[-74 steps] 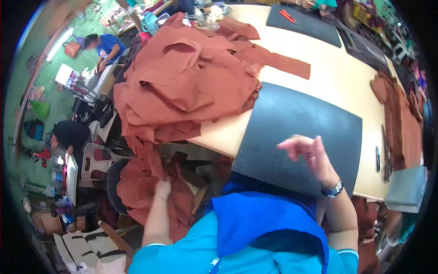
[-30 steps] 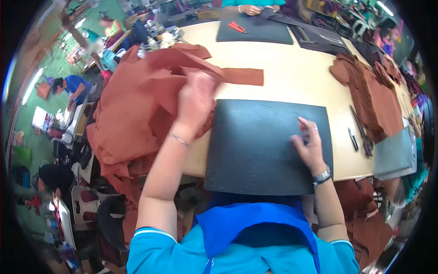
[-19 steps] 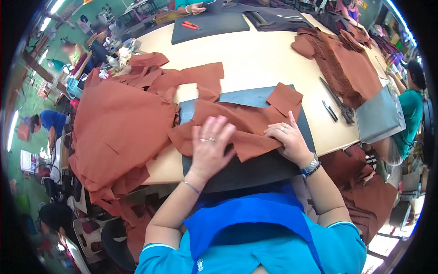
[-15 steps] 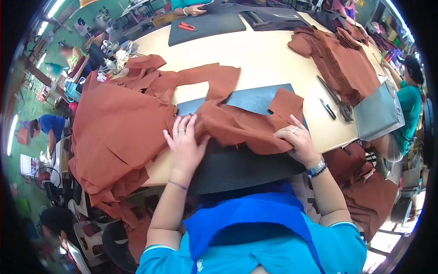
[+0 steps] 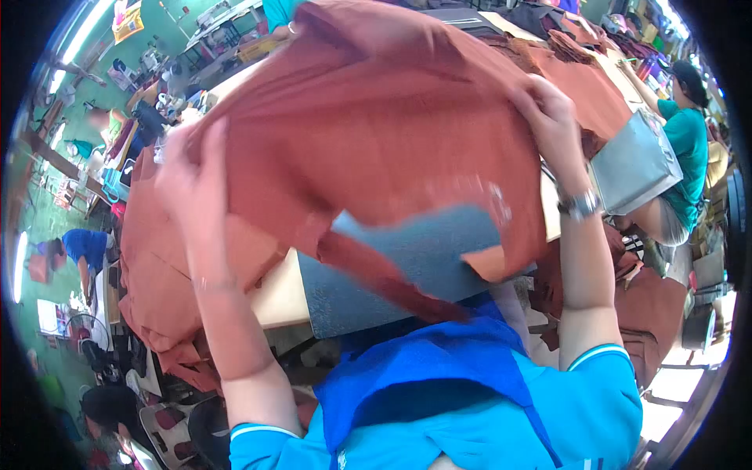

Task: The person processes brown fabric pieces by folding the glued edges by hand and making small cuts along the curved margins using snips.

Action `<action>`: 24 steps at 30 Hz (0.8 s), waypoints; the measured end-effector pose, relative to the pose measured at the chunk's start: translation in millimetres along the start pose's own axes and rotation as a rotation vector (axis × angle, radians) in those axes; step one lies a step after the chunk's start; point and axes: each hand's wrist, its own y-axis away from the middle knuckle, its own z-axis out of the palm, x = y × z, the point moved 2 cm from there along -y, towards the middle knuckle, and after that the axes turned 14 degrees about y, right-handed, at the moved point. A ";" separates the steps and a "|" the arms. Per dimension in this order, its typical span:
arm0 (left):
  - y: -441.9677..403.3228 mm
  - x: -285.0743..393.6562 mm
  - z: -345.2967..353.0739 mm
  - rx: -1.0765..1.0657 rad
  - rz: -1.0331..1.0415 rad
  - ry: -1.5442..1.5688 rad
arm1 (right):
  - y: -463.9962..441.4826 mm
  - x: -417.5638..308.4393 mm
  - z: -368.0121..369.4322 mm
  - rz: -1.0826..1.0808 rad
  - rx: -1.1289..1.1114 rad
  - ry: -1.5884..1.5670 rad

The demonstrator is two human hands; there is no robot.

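Note:
A large reddish-brown sheet (image 5: 384, 133), which looks like leather, is lifted off the table and spread between my two hands, blurred by motion. My right hand (image 5: 548, 117) is closed on its right edge. At the left edge my left hand (image 5: 192, 168) grips it too, its fingers smeared. A ragged strip (image 5: 376, 274) of the sheet hangs down toward my blue apron (image 5: 423, 368). Below lies a dark board (image 5: 345, 305), partly covered by the sheet.
A pile of similar reddish-brown sheets (image 5: 157, 274) lies at the left, spilling over the table edge. More brown pieces (image 5: 587, 86) lie at the far right. Beside them is a grey flat-sided box (image 5: 638, 164), near a seated person in teal (image 5: 685, 157).
Both hands have risen from the table and moved apart, lifting and spreading the brown sheet. More of the dark board shows beneath; the cutting tools at right are now hidden.

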 end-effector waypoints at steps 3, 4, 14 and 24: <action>-6.0 -97.4 64.7 -0.220 -0.039 -0.202 | -30.8 90.0 37.1 0.125 -0.256 0.023; 4.0 -93.6 76.6 -0.461 -0.240 0.109 | -20.7 116.3 37.3 0.094 -0.201 0.170; 170.8 -96.3 105.5 -0.721 -0.374 -0.411 | 112.4 205.6 -32.3 0.030 -0.216 0.918; 183.9 -57.2 111.7 -0.742 -0.211 -0.251 | 89.1 44.7 62.4 -0.079 -0.482 0.341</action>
